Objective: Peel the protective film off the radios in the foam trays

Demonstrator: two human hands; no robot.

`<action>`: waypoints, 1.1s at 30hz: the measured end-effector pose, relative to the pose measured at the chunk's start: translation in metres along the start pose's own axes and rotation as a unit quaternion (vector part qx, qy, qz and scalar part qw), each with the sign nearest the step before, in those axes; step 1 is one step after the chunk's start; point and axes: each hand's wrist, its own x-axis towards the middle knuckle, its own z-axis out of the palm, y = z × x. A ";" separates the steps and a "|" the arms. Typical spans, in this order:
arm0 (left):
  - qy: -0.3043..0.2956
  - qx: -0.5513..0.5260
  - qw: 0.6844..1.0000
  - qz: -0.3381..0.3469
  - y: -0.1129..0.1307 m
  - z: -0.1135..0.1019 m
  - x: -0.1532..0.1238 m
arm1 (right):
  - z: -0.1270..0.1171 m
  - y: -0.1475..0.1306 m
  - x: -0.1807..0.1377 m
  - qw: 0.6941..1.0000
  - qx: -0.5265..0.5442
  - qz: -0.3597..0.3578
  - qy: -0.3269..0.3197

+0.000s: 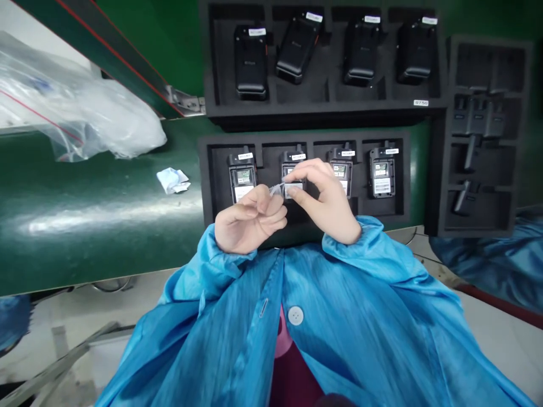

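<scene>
Green belt [85, 226] lies open leftward — foam tray [206, 169] blocks ahead.

near tray [207, 169]: four devices in a row | far tray [212, 56] behind | bag [85, 113] left

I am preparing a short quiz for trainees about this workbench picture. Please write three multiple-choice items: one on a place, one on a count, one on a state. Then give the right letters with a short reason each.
1. Where does the crumpled clear plastic bag lie?
A. On the green surface, at the far left
B. Inside the near foam tray
C. On the blue coat

2. How many devices sit in the near foam tray?
A. Two
B. Four
C. Six

3. How do the devices in the far foam tray lie?
A. With open backs and labels showing
B. With closed black backs up
C. Wrapped in plastic

Answers:
1 A: the bag rests on the green surface, left of both trays.
2 B: four devices stand in one row, one behind the right hand.
3 B: all four show plain black casings; the left hand and right hand pinch a small clear piece above the near tray.
</scene>
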 end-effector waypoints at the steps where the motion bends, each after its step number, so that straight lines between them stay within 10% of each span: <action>1: 0.010 0.016 1.000 -0.001 0.000 -0.003 -0.002 | 0.004 -0.001 0.002 1.000 0.009 0.003 -0.005; 9: 0.038 0.128 0.991 -0.017 -0.001 -0.022 -0.003 | 0.012 -0.006 0.007 0.998 0.051 0.033 0.014; 19: -0.029 -0.028 0.999 -0.021 0.000 -0.023 0.005 | 0.019 0.006 0.012 0.988 0.107 0.103 -0.036; 33: 0.051 -0.032 0.998 -0.006 -0.007 -0.038 0.014 | -0.018 -0.001 0.002 0.987 -0.134 -0.087 0.016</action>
